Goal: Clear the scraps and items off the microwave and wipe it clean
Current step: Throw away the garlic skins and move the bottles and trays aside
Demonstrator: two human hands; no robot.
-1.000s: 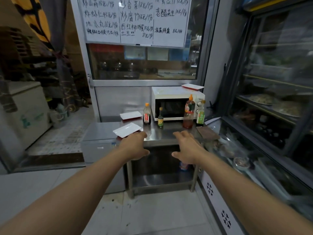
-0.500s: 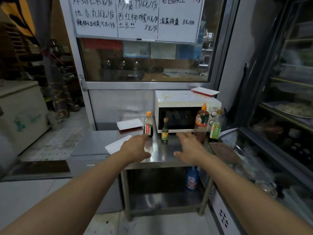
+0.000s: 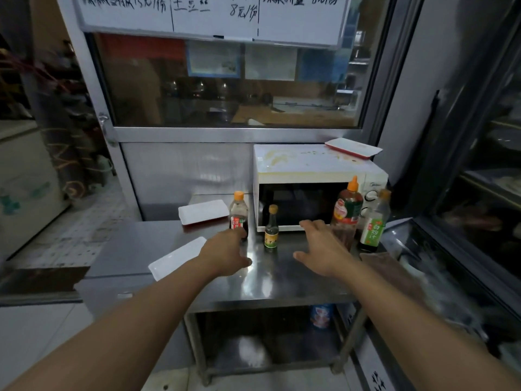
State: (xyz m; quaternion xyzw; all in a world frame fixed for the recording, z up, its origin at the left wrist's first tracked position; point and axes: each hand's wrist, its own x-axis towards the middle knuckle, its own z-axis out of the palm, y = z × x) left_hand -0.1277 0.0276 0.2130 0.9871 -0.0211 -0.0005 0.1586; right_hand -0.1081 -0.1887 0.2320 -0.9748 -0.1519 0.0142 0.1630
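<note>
Both hands are held out over the worktop (image 3: 253, 280) in front of the microwave (image 3: 315, 187), and nothing is gripped by either. The left hand (image 3: 225, 256) is seen with fingers (image 3: 239, 232) loosely extended just beside the dark sauce bottle (image 3: 238, 214); the right hand (image 3: 324, 249) is spread, fingers (image 3: 310, 224) straight, below the microwave door.

On the rear right corner of the microwave top, a shallow white tray with a red underside (image 3: 353, 147) is resting, overhanging the edge slightly. It is judged to be light, stiff and probably smooth, so it is best taken by its near long rim, pinched from above and below and kept level. Yellowish stains and small scraps (image 3: 277, 159) are spread across the microwave top to the tray's left; these are judged to need a wipe, and a cloth is not identified with certainty.
</note>
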